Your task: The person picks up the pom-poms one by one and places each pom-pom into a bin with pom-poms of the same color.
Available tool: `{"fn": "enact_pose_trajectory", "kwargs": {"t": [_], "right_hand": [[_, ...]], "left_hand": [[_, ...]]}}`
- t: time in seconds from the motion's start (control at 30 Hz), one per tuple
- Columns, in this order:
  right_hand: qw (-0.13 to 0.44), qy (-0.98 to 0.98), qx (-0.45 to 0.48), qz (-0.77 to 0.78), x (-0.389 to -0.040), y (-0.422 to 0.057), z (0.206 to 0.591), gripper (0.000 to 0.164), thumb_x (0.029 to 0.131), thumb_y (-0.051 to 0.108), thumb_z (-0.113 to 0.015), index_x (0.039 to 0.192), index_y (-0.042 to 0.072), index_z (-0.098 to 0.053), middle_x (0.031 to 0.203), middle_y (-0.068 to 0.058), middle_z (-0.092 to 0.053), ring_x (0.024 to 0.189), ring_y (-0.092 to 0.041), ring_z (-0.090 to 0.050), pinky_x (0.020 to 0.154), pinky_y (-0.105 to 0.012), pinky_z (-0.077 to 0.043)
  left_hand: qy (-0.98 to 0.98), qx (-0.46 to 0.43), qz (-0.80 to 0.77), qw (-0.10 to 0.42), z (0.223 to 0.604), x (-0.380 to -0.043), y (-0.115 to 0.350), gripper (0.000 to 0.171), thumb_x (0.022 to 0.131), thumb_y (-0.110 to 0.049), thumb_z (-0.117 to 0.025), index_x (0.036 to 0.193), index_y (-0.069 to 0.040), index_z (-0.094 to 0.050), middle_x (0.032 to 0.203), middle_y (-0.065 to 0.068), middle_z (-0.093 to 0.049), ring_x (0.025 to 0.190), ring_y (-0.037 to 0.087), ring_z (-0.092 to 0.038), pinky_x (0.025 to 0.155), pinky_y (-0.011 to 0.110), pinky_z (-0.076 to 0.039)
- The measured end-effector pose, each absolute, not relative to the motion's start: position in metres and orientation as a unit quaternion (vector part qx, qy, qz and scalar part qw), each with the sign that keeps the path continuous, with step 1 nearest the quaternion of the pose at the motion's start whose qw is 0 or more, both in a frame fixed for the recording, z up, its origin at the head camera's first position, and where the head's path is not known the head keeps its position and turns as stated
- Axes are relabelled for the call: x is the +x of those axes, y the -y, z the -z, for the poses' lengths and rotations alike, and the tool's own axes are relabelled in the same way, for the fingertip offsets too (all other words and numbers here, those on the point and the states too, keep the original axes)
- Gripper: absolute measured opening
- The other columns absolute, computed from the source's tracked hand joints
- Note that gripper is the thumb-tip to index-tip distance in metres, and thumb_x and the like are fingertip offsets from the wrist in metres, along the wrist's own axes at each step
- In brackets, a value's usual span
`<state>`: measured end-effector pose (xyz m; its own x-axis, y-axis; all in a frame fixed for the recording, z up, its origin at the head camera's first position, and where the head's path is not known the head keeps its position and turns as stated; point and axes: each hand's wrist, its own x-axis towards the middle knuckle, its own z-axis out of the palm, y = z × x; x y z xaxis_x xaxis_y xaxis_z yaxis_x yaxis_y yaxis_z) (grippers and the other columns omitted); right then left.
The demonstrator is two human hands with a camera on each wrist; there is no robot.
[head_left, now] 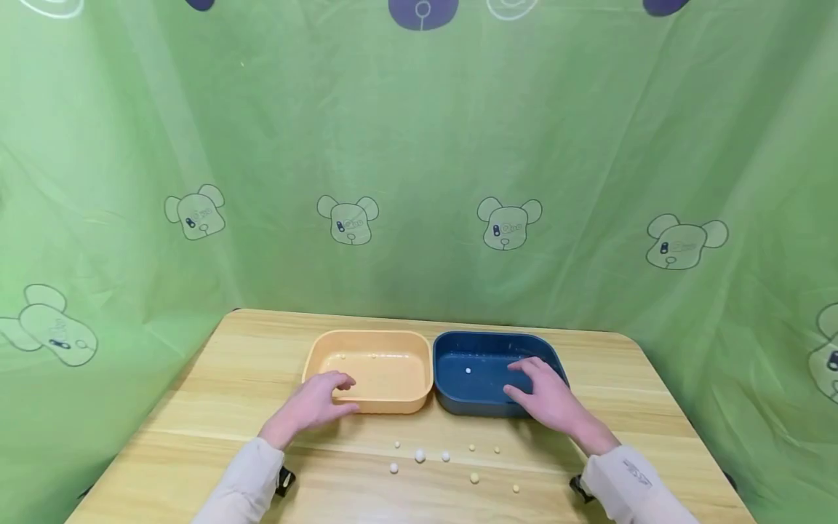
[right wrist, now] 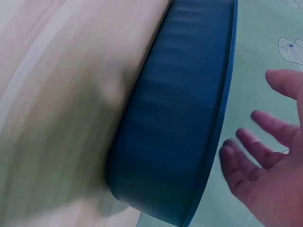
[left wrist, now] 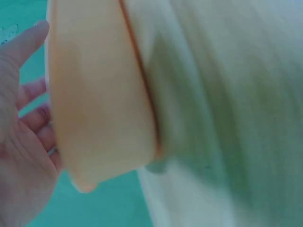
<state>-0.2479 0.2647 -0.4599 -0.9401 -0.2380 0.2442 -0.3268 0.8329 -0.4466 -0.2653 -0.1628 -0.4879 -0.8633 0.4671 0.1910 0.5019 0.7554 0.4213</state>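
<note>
My left hand hovers over the near left corner of a peach-orange plastic basin, its fingers spread and holding nothing. In the left wrist view, its fingers overlap the basin's rim. My right hand reaches over the near right side of a dark blue basin, fingers loosely bent around nothing. The right wrist view shows those fingertips beside the blue rim. One small white ball lies in the blue basin. Two tiny pale balls sit toward the back of the orange one.
On the wooden table, before the basins, several white balls lie to the left and several pale yellow balls to the right, in mixed sizes. The basins stand side by side. A green curtain with bear-head prints surrounds the table.
</note>
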Motion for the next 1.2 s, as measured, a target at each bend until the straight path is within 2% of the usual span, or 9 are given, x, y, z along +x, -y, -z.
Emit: {"fn": "enact_pose_trajectory", "kwargs": {"t": [0.1, 0.2, 0.3, 0.4, 0.6, 0.77, 1.0, 1.2], "right_hand": [[0.099, 0.946, 0.161, -0.265, -0.247, -0.265, 0.460, 0.035, 0.087, 0.023, -0.068, 0.116, 0.003, -0.061, 0.114, -0.010, -0.058, 0.105, -0.029, -0.055, 0.087, -0.048, -0.045], [0.104, 0.938, 0.167, -0.284, -0.245, -0.265, 0.460, 0.028, 0.086, 0.017, -0.069, 0.111, 0.006, -0.063, 0.102, -0.003, -0.060, 0.086, -0.018, -0.056, 0.073, -0.036, -0.048], [0.102, 0.929, 0.174, -0.309, -0.244, -0.265, 0.460, 0.021, 0.085, 0.011, -0.070, 0.105, 0.008, -0.064, 0.089, 0.002, -0.059, 0.074, -0.011, -0.053, 0.063, -0.027, -0.046], [0.088, 0.922, 0.179, -0.331, -0.242, -0.265, 0.460, 0.018, 0.084, 0.008, -0.070, 0.101, 0.007, -0.064, 0.081, 0.006, -0.058, 0.069, -0.009, -0.052, 0.060, -0.024, -0.046], [0.022, 0.913, 0.209, -0.349, -0.233, -0.267, 0.456, 0.008, 0.087, 0.011, -0.067, 0.094, 0.008, -0.066, 0.073, 0.007, -0.057, 0.063, -0.006, -0.050, 0.056, -0.023, -0.045], [-0.033, 0.901, 0.256, -0.348, -0.225, -0.271, 0.458, 0.006, 0.088, 0.011, -0.066, 0.092, 0.009, -0.069, 0.074, 0.007, -0.059, 0.065, -0.004, -0.051, 0.057, -0.023, -0.047], [-0.086, 0.880, 0.316, -0.344, -0.214, -0.277, 0.468, 0.010, 0.084, 0.001, -0.064, 0.092, 0.004, -0.069, 0.083, -0.001, -0.066, 0.069, -0.002, -0.052, 0.060, -0.022, -0.048], [-0.141, 0.863, 0.331, -0.354, -0.202, -0.280, 0.481, 0.018, 0.078, -0.003, -0.068, 0.094, 0.005, -0.068, 0.080, 0.001, -0.064, 0.072, -0.003, -0.055, 0.062, -0.023, -0.050]], "left_hand": [[0.925, -0.279, 0.256, 0.037, 0.494, -0.269, 0.166, 0.030, 0.081, -0.035, -0.073, 0.100, -0.013, -0.066, 0.095, -0.003, -0.066, 0.089, 0.014, -0.061, 0.081, 0.036, -0.050], [0.918, -0.281, 0.277, 0.031, 0.497, -0.270, 0.168, 0.012, 0.081, -0.026, -0.074, 0.087, -0.020, -0.066, 0.086, -0.010, -0.065, 0.082, 0.008, -0.060, 0.077, 0.031, -0.051], [0.913, -0.277, 0.299, 0.021, 0.497, -0.270, 0.169, 0.010, 0.080, -0.018, -0.074, 0.080, -0.022, -0.065, 0.082, -0.013, -0.064, 0.078, 0.006, -0.060, 0.075, 0.029, -0.051], [0.908, -0.276, 0.315, 0.011, 0.495, -0.269, 0.170, 0.010, 0.081, -0.015, -0.073, 0.080, -0.022, -0.065, 0.080, -0.013, -0.064, 0.076, 0.005, -0.059, 0.073, 0.027, -0.050], [0.903, -0.284, 0.321, 0.013, 0.495, -0.271, 0.172, 0.008, 0.081, -0.012, -0.073, 0.080, -0.019, -0.068, 0.078, -0.014, -0.063, 0.074, 0.004, -0.058, 0.071, 0.026, -0.050], [0.903, -0.280, 0.327, 0.016, 0.498, -0.273, 0.173, 0.011, 0.080, -0.008, -0.072, 0.079, -0.019, -0.068, 0.077, -0.014, -0.064, 0.073, 0.004, -0.059, 0.071, 0.026, -0.051], [0.906, -0.270, 0.324, 0.026, 0.498, -0.273, 0.172, 0.011, 0.079, -0.009, -0.073, 0.077, -0.019, -0.069, 0.073, -0.016, -0.063, 0.069, 0.002, -0.057, 0.068, 0.025, -0.050], [0.907, -0.265, 0.327, 0.018, 0.496, -0.272, 0.172, 0.010, 0.079, -0.009, -0.073, 0.078, -0.018, -0.070, 0.074, -0.015, -0.063, 0.070, 0.003, -0.057, 0.068, 0.025, -0.049]]}}
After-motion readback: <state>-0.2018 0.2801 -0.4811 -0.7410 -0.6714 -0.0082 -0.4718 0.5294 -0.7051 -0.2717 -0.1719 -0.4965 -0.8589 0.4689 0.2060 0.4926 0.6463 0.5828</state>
